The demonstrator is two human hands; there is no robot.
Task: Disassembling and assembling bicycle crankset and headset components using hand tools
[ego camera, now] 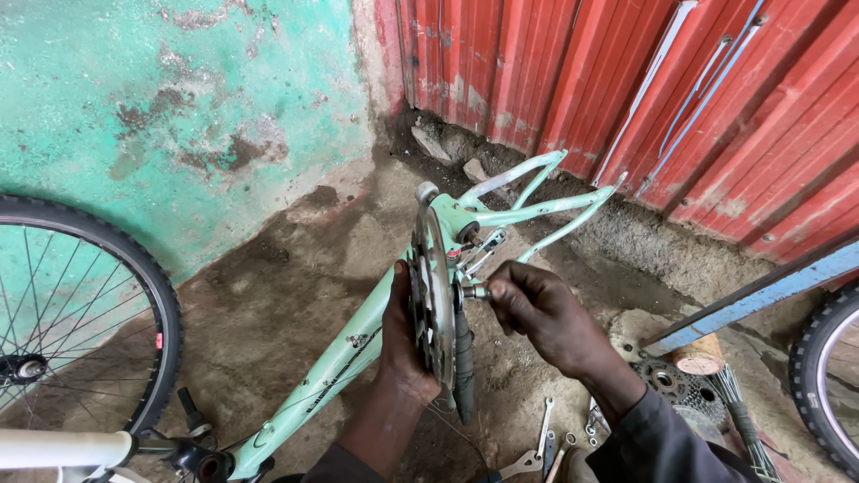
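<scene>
A mint-green bicycle frame [344,358] lies upside down on the dirt floor, its rear stays [546,206] pointing at the red wall. My left hand [400,335] grips the toothed chainring [434,295] from the left side. My right hand [537,313] pinches a small metal part at the crank axle [472,291], just right of the chainring. The black crank arm [463,367] hangs down between my two hands.
A spoked wheel [80,313] leans on the green wall at left. Another tyre [828,376] stands at the right edge beside a blue bar [761,295]. Wrenches [537,443], a sprocket cluster [667,385] and a wooden-handled tool [702,356] lie on the ground at lower right.
</scene>
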